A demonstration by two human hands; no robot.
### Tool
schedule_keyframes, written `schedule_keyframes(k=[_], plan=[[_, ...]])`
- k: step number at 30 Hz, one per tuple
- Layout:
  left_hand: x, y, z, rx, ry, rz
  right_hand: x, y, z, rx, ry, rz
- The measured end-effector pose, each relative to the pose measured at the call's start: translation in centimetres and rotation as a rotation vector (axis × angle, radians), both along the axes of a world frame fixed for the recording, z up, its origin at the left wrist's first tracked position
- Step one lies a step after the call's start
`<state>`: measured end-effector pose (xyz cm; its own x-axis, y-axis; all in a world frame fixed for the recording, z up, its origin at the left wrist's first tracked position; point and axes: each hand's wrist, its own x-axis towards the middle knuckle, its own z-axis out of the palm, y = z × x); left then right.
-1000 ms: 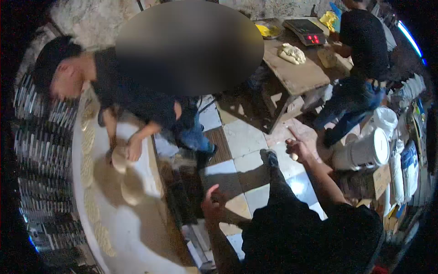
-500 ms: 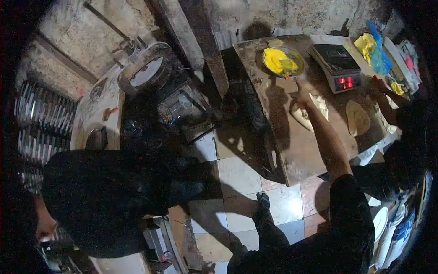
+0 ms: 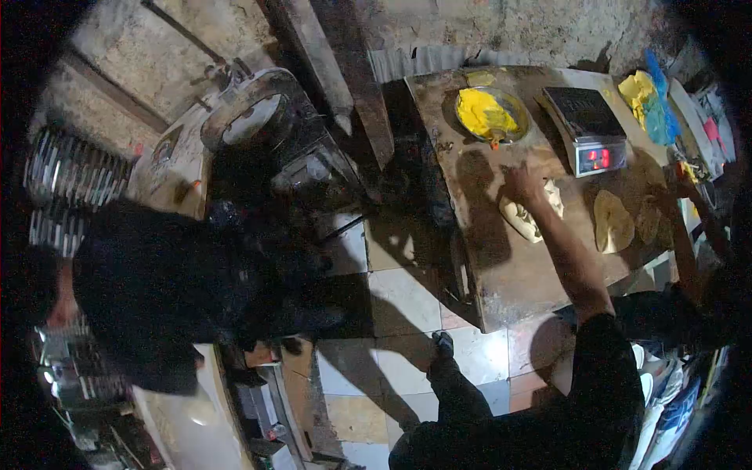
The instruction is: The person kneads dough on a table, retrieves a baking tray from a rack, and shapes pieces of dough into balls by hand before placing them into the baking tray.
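Slanting down-right lengthwise, dough (image 3: 520,221) lies under the right hand (image 3: 522,186).

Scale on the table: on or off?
On: the display on the scale glows red, though its digits are too blurred to read.

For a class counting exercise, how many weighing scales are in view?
1: the weighing scale on the wooden table, right of the dish and beyond the dough at the right hand. Others could be hidden in the dark areas.
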<state>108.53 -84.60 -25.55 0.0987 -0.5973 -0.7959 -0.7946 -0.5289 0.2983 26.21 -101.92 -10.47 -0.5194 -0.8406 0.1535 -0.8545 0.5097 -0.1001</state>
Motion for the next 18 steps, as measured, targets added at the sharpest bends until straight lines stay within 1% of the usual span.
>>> schedule_keyframes(k=[2,4,5,6,7,8,9,10,11,12,13,15,16,17,18], plan=[[0.9,0.7,-0.4,-0.017,0.032,0.035,4.5,3.0,0.8,-0.41,-0.353,0.124],[2.5,2.3,-1.4,-0.039,0.07,0.079,14.4,7.1,9.4,-0.247,-0.94,-0.103],[3.8,3.5,-1.7,-0.051,0.086,0.109,16.1,8.7,6.6,-0.359,-1.189,-0.105],[5.4,5.3,-1.7,-0.063,0.101,0.15,17.8,10.8,2.6,-0.581,-1.543,-0.19],[7.2,7.4,-2.2,-0.074,0.12,0.188,23.5,11.4,5.2,-0.826,-1.765,-0.511],[9.2,10.2,-2.7,-0.083,0.135,0.236,24.4,14.2,-0.3,-1.117,-2.313,-0.141],[11.3,13.5,-3.4,-0.089,0.151,0.271,27.2,15.5,-1.7,-1.252,-2.43,-0.498],[13.4,16.9,-4.2,-0.097,0.174,0.31,28.6,17.1,-5.6,-1.132,-2.477,-0.516],[15.5,20.4,-4.9,-0.1,0.213,0.358,30.6,16.9,-9.6,-1.167,-2.389,-0.563],[17.9,24.0,-6.4,-0.101,0.29,0.403,33.4,16.6,-11.8,-1.195,-2.298,-0.61],[20.6,26.9,-7.9,-0.067,0.585,0.486,35.8,16.8,-13.5,-1.138,-2.264,-0.479],[25.5,33.1,-10.8,0.118,1.213,0.708,42.8,16.4,-11.4,-0.856,-2.208,-0.509],[25.7,34.3,-9.6,-0.156,0.887,0.58,46.8,16.2,-11.4,-0.756,-2.289,-0.478],[25.9,34.7,-7.5,-0.305,0.466,0.454,50.3,16.4,-11.6,-0.656,-2.358,-0.457],[25.9,34.3,-4.5,-0.379,0.166,0.404,53.3,16.0,-12.2,-0.568,-2.419,-0.434]])
